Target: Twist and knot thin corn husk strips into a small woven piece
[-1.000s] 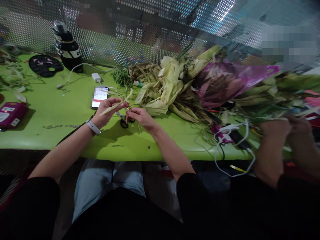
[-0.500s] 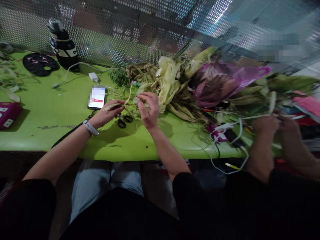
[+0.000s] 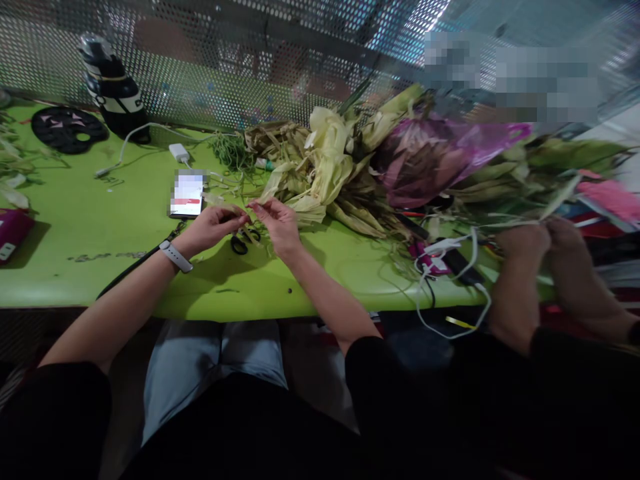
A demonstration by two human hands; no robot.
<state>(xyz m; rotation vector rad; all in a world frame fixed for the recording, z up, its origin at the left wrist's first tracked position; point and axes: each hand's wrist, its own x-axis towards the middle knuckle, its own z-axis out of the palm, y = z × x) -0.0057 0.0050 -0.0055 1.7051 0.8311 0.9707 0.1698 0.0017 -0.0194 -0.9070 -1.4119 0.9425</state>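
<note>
My left hand (image 3: pixel 220 225) is closed in a pinch on a pale corn husk strip (image 3: pixel 250 235), part of which hangs below the fingertips. Close beside it, my right hand (image 3: pixel 281 227) also pinches with thumb and forefinger; what lies between those fingertips is too small to make out. Black-handled scissors (image 3: pixel 239 245) lie on the green table (image 3: pixel 260 293) just under the hands, partly covered by them. Behind my right hand rises a heap of dried corn husks (image 3: pixel 330 157), pale and brown.
A lit phone (image 3: pixel 187 195) on a black strap, a white adapter (image 3: pixel 179 153), a dark bottle (image 3: pixel 113 90) and a black mask (image 3: pixel 70 129) are at left. A purple bag (image 3: pixel 420 160) rests on husks. At right, cables surround a power bank (image 3: pixel 463 267) beside another person's hands (image 3: pixel 525 243).
My right hand has moved left and down toward my left hand, and its fingers have closed into a pinch. The view has shifted slightly. The other person's husk strip now leans to the right.
</note>
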